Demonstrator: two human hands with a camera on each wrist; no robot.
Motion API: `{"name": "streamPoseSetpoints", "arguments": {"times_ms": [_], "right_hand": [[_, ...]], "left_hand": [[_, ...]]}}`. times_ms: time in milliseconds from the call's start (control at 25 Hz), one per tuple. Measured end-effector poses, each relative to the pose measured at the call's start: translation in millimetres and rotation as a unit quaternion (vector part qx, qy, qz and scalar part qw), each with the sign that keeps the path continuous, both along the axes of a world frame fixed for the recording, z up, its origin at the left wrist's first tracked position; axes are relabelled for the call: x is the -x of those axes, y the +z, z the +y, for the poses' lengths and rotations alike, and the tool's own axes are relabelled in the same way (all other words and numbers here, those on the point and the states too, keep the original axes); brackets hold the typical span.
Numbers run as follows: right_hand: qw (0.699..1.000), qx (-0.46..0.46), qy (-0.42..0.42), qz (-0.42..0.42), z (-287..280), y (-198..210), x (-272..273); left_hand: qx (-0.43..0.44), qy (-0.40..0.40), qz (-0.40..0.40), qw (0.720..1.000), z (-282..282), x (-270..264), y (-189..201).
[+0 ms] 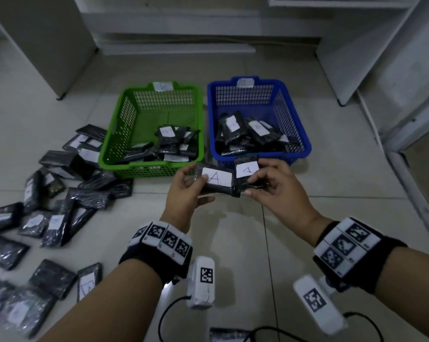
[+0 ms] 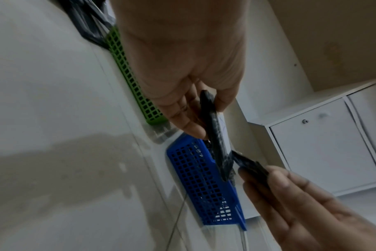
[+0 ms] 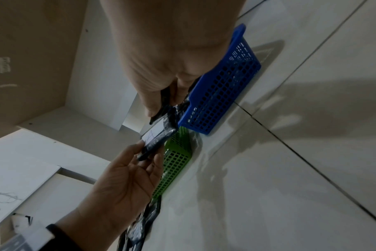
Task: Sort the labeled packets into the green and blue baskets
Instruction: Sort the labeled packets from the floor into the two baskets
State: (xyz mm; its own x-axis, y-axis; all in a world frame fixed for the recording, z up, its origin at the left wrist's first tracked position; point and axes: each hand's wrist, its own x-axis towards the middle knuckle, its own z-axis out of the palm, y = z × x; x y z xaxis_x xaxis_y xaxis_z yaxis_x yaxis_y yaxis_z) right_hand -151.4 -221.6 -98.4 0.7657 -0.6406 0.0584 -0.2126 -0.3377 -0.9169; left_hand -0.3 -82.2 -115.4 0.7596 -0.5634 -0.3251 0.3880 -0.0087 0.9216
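We take the green basket (image 1: pixel 124 134) as our landmark. Just to its right sits the blue basket (image 1: pixel 297 124); both already hold black packets, and each carries a white tag on its far rim that we cannot read. To the left of the green basket, a loose pile of unsorted packets (image 1: pixel 67 193) sprawls across the floor (image 1: pixel 233 230).

Just in front of the green basket's near right corner, both hands are raised. The left hand (image 1: pixel 183 191) pinches a packet marked "A" (image 1: pixel 217 180) by its left edge, thumb on the label face and fingers behind. The right hand (image 1: pixel 277 183) pinches a second packet (image 1: pixel 248 174) the same way; its label mark is unclear to us. The two packets overlap at their inner edges.

Handling, as we judge it: light, thin, flexible sachets in glossy black film, likely slippery. Best grip is a pinch across a sealed edge, clear of the white label so the letter stays legible.
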Motion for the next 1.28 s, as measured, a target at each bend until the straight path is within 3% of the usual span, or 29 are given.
{"name": "streamPoseSetpoints", "arguments": {"times_ms": [120,200,360,560,720,800,880,1000,1080,1160,1280], "right_hand": [[0.995,0.095,-0.038,-0.001,-30,11,-21],[0.988,0.139,-0.064,-0.001,-54,17,-38],[0.986,0.140,-0.083,0.027,-91,13,-60],[0.977,0.161,-0.024,0.140,-110,-8,-55],[0.950,0.191,0.047,0.241,-111,-5,-52],[0.954,0.224,0.027,0.198,-103,-3,-46],[0.955,0.246,0.032,0.164,-93,-6,-42],[0.927,0.265,0.088,0.250,-89,-12,-42],[0.909,0.262,0.111,0.305,-93,-11,-46],[0.916,0.248,0.102,0.299,-93,-10,-49],[0.949,0.225,0.064,0.211,-67,-18,-39]], "left_hand": [[0.019,0.027,-0.035,0.999,-29,-3,7],[-0.006,0.043,-0.117,0.992,-55,-11,9],[-0.026,0.025,-0.179,0.983,-98,-30,10],[-0.068,0.044,-0.192,0.978,-128,-44,-2],[-0.132,0.002,-0.272,0.953,-140,-49,-5],[-0.170,-0.056,-0.353,0.918,-142,-47,-4],[-0.213,-0.094,-0.443,0.866,-136,-46,-6],[-0.227,-0.177,-0.521,0.804,-128,-50,-10],[-0.263,-0.257,-0.512,0.776,-123,-55,-8],[-0.267,-0.279,-0.487,0.783,-114,-57,-5],[-0.213,-0.205,-0.455,0.840,-79,-46,-7]]}}
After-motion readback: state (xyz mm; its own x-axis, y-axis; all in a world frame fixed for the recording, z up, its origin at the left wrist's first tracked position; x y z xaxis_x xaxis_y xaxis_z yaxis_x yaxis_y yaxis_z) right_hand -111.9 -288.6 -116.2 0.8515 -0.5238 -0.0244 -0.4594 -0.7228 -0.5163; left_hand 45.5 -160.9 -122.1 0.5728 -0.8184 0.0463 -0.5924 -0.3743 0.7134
